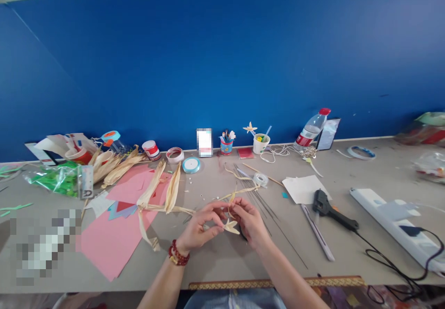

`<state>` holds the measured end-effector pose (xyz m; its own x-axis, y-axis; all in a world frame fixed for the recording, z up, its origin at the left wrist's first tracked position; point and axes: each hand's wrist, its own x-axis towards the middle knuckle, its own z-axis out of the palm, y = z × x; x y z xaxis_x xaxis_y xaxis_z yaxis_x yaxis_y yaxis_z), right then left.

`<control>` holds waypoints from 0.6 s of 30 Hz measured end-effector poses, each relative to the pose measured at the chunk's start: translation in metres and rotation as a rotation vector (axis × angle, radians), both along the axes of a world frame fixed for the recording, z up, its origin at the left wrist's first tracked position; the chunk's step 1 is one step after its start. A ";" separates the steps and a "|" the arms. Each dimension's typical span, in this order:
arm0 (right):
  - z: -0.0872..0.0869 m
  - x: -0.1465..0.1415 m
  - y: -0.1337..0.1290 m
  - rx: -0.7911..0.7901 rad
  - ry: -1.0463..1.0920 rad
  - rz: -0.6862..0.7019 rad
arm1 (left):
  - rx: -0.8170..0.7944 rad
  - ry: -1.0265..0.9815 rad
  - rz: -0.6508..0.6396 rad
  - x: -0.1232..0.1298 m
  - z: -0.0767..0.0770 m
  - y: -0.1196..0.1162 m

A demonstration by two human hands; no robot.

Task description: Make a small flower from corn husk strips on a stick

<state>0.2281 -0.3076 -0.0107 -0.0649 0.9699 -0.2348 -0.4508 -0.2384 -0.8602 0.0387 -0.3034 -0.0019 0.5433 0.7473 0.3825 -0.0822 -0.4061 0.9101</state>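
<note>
My left hand (205, 223), with a red bead bracelet (179, 253) at its wrist, pinches a small cream corn-husk flower (231, 226) by its edge. Beside it my right hand (248, 218) pinches a thin yellowish husk strip (233, 198) close above the flower. The fingertips of both hands nearly meet. Part of something dark shows beneath my right hand; I cannot make out what it is. Left of my hands, dried corn husks (153, 186) rest on pink paper (107, 244). Thin wires (259, 198) lie behind and right of my right hand.
A black glue gun (330, 211) lies at right near a white power strip (392, 225), its cord looping over the table edge. A grey-lilac craft knife (317, 232) lies beside it. Along the blue wall stand a bottle (311, 130), a white cup (260, 143) and a ribbon spool (191, 165).
</note>
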 end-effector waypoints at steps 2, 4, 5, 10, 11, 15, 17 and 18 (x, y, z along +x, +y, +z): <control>-0.001 0.000 0.000 0.025 -0.060 -0.026 | 0.047 0.032 0.007 0.002 0.001 -0.001; -0.002 0.000 0.000 0.039 -0.108 -0.022 | 0.086 0.054 0.017 0.003 0.001 -0.001; -0.001 0.000 0.000 0.036 -0.120 -0.012 | 0.103 0.067 0.023 0.003 0.001 -0.001; -0.001 0.001 0.002 0.058 -0.229 0.066 | 0.179 0.102 0.075 0.004 0.000 -0.002; -0.002 0.003 0.002 0.087 -0.277 0.088 | 0.185 0.095 0.085 0.004 0.000 -0.002; -0.007 0.023 -0.003 0.244 -0.666 0.089 | 0.169 0.037 0.111 0.001 -0.001 -0.001; -0.009 0.040 -0.010 0.306 -0.974 0.053 | 0.146 0.008 0.117 -0.001 -0.001 -0.001; -0.010 0.047 -0.015 0.330 -1.116 0.052 | 0.137 -0.001 0.120 -0.001 -0.001 0.000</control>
